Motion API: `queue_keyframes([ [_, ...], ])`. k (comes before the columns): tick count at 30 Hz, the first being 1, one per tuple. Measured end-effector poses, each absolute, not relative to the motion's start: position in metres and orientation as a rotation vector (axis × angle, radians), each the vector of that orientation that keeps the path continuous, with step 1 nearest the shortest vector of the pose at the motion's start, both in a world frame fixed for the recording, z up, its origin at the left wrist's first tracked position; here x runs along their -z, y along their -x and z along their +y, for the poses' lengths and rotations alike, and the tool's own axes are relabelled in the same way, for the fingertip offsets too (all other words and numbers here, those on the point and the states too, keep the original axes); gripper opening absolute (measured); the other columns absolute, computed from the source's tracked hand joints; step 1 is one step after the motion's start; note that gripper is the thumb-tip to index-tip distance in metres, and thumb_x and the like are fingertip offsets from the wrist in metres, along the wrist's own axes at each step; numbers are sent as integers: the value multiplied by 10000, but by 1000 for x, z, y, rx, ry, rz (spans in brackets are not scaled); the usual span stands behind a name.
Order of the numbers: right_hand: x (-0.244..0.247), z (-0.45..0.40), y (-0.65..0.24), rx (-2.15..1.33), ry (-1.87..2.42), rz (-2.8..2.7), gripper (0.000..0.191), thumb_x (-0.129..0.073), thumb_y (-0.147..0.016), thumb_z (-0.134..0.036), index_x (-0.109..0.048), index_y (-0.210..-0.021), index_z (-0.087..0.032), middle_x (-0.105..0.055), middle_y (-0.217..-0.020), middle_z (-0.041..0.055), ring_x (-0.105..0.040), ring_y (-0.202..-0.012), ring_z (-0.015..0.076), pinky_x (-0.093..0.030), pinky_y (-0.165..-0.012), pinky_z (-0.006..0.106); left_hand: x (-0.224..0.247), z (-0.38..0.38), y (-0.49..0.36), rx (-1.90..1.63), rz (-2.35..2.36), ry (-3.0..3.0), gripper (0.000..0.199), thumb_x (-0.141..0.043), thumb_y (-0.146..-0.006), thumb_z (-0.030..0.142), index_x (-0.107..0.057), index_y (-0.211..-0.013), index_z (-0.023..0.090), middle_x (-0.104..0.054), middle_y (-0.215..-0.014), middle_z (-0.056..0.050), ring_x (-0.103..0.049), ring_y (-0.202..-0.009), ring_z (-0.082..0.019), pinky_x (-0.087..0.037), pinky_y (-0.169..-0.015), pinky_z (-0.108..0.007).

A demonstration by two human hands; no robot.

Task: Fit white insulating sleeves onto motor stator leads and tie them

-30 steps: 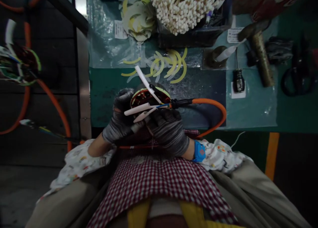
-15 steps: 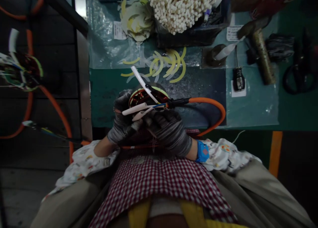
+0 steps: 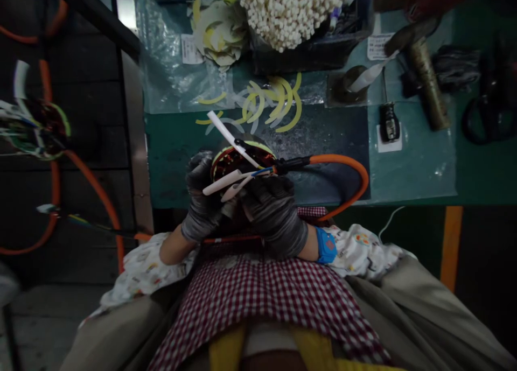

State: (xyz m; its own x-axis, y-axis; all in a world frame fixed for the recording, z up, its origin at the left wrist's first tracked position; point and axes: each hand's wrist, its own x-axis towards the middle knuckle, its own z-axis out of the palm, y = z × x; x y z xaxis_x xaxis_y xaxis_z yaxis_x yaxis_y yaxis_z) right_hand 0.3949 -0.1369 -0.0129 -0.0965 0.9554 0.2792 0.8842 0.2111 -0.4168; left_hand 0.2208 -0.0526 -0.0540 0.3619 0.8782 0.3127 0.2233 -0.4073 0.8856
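Note:
A round coil assembly (image 3: 226,158) with a pale rim and copper-coloured windings stands at the bench's front edge. White sleeves (image 3: 222,182) on thin wires stick out of it, and a thick orange cable (image 3: 359,172) joins it from the right through a black section. My left hand (image 3: 202,198), in a grey glove, is wrapped round the assembly's left side. My right hand (image 3: 277,215), gloved too, has its fingers curled at the front of the assembly beneath the wires; what its fingertips pinch is hidden.
Yellow and clear curved strips (image 3: 270,104) lie behind the assembly. Further back are a black bin (image 3: 299,61) of white pieces, a hammer (image 3: 428,85), a screwdriver (image 3: 389,123) and a small bottle (image 3: 365,79). Another coil assembly (image 3: 52,123) with orange cables is at the left.
The view has shifted slightly. The fingertips of my left hand have drawn a little away from my right hand's fingertips. The assembly stays between my hands.

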Motion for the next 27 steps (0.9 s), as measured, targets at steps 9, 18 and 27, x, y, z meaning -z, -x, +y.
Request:
queue_keyframes([
  [9, 17, -136, -415, -31, 1544, -2038, 280, -580, -1030, -99, -807, -1135, -225, -829, -1132, 31, -700, -1089, 220, -573, -958, 365, 38, -58, -218, -991, 1013, -1858, 786, -870, -766, 661, -557, -1434, 389, -589, -1517, -58, -558, -1440, -385, -475, -1241, -636],
  [18, 25, -135, -408, -36, 1577, -1998, 291, -567, -1066, -181, -803, -1189, -298, -823, -1143, 15, -670, -1141, 231, -528, -1002, 417, 41, -59, -212, -983, 1022, -1912, 811, -893, -774, 592, -543, -1472, 371, -603, -1497, -70, -587, -1405, -393, -511, -1208, -629],
  [27, 10, -133, -405, -376, 1734, -2069, 315, -566, -1073, -244, -747, -1322, -311, -802, -1229, 34, -685, -1180, 248, -551, -1022, 405, 29, -59, -223, -927, 1022, -1943, 723, -843, -823, 588, -556, -1452, 375, -624, -1428, -75, -628, -1336, -392, -531, -1173, -638],
])
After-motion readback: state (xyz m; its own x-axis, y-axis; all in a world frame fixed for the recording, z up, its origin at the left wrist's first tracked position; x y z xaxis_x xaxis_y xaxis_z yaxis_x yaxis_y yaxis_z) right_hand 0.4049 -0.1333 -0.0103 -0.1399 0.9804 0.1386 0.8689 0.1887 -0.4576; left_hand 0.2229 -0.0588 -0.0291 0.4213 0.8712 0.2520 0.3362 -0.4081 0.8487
